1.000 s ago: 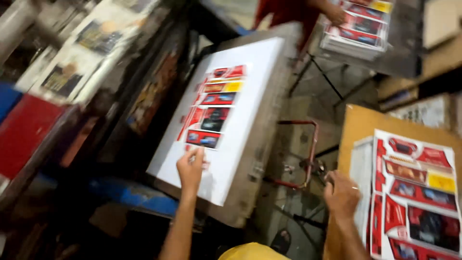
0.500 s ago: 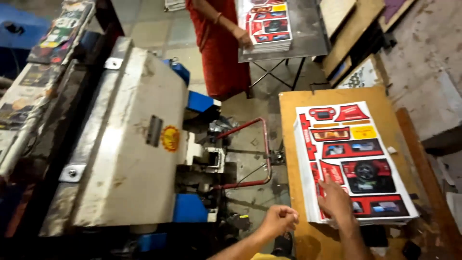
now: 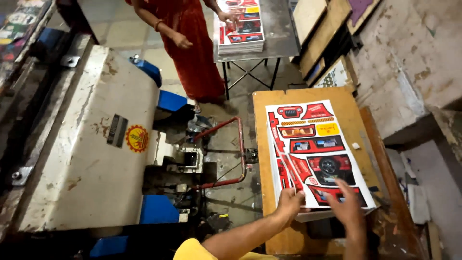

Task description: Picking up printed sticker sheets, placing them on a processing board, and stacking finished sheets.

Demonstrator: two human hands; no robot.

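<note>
- A stack of printed sheets, red with pictures of vehicles and a yellow patch, is seen lying on a wooden table; its far end is set toward the table's far edge and its near end close to the near edge.
- The left hand is placed at the stack's near left corner, with the fingers pinched on the lifted edge of the top sheet.
- The right hand is laid flat on the near end of the stack, toward its near right corner, fingers spread and closed around nothing.
- A red bent metal bar is seen just off the table's left edge, fixed to a large white machine with blue parts.
- Beyond the table's far edge, a person in a red garment is seen at a metal table, one hand resting on another stack of sheets.
</note>
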